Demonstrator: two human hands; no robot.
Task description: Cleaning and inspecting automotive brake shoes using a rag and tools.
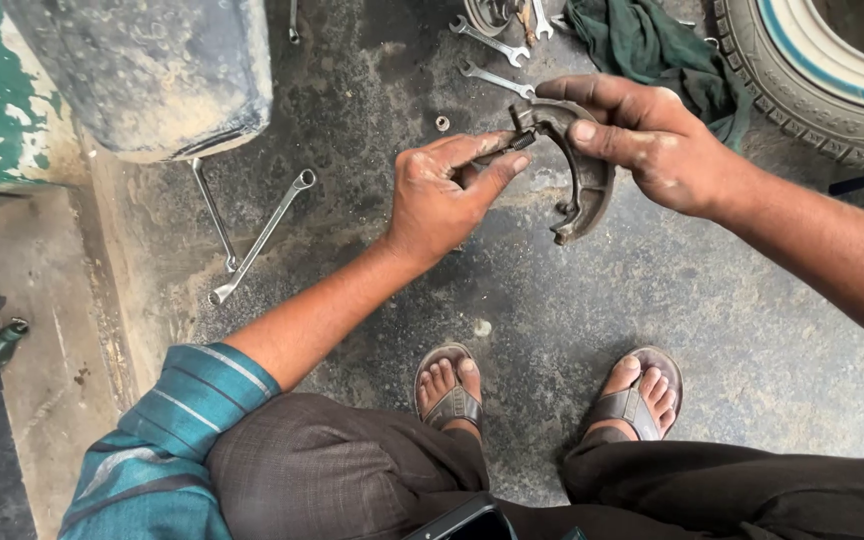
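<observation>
Rusty curved brake shoe (584,190) gripped by right hand (652,140); left hand (447,195) pinches small spring (520,142) at its 11 o'clock end; wrenches (257,240) at 9 o'clock

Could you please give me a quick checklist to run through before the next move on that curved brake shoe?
1. Right hand grips the brake shoe: ok.
2. Left hand pinches the small spring at the shoe's upper end: ok.
3. Spring hooked into the shoe: cannot tell.
4. Shoe held above the floor: ok.
5. Wrenches lie out of reach, left: not ok.
6. Loose nut lies unsecured: not ok.
</observation>
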